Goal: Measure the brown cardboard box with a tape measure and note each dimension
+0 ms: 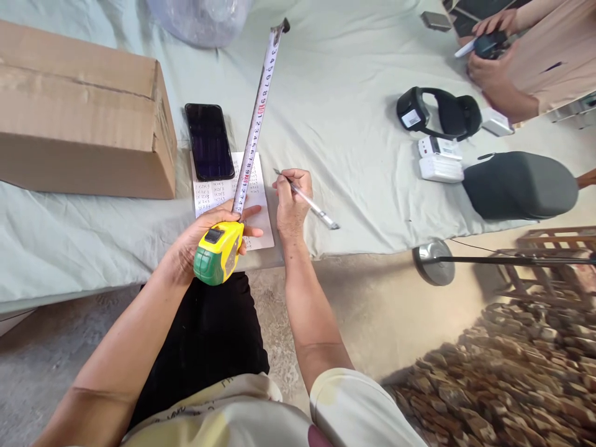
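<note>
My left hand (212,226) grips a yellow and green tape measure (218,251) at the table's front edge. Its white blade is drawn out and slants away over the table, with the metal hook at the far end. In my right hand (293,202) is a pen (316,211) with a clear barrel, its tip pointing up and left. Under the blade lies a sheet of paper (265,230) with rows of handwritten figures, partly covered by my left hand. A black smartphone (209,143) rests on the paper's upper left part.
A cardboard box (79,118) stands at the left, near a clear plastic-wrapped item (200,18). To the right lie a black headset (437,115), small white boxes (440,167) and a dark grey case (521,185). Another person's hands (493,53) hold a dark object at upper right.
</note>
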A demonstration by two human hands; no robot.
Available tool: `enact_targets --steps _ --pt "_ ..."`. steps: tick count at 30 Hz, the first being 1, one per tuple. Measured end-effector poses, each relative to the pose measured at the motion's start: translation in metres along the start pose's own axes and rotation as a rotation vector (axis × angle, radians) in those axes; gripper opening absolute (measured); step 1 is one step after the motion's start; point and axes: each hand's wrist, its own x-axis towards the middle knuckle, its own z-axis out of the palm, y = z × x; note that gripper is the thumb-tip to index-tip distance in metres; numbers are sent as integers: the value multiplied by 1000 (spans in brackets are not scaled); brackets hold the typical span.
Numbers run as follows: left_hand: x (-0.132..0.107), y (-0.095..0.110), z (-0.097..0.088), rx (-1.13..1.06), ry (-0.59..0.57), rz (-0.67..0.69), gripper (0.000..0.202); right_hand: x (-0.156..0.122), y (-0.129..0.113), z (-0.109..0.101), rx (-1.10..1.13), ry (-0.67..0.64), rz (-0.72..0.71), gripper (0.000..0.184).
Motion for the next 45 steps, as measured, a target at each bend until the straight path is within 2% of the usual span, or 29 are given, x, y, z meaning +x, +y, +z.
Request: enact_targets --steps 4,8,13,19,25,29,32,36,39,42,45 --pt "0 0 1 -1 16 2 45 -2 3 -2 -62 -40 -38 23" --pt "0 1 2 13 -3 4 54 -2 2 0 -124 -147 -86 38" --pt "0 2 2 17 -16 7 55 1 8 12 -118 -80 51 38" --pt "0 0 -1 25 -40 27 49 0 11 6 -169 -63 -56 47" --pt "2 -4 -9 77 -55 1 26 -4 -1 3 -143 -35 46 35" --pt "0 -3 -9 100 -71 -13 22 -6 -10 4 -199 -149 46 34" --pt "0 -5 -11 141 -63 -27 21 -4 -11 5 -260 -232 -14 33" --pt "5 -9 -18 174 -35 -30 16 -1 -7 4 -337 -269 -49 37" --pt "7 -11 -18 176 -24 -25 18 -1 -5 4 -329 -262 -20 38" --pt "3 -9 -13 168 -28 6 30 -1 -3 4 -260 -230 33 38" --pt "-1 -8 -9 177 -53 32 38 -2 -2 4 -127 -122 98 37"
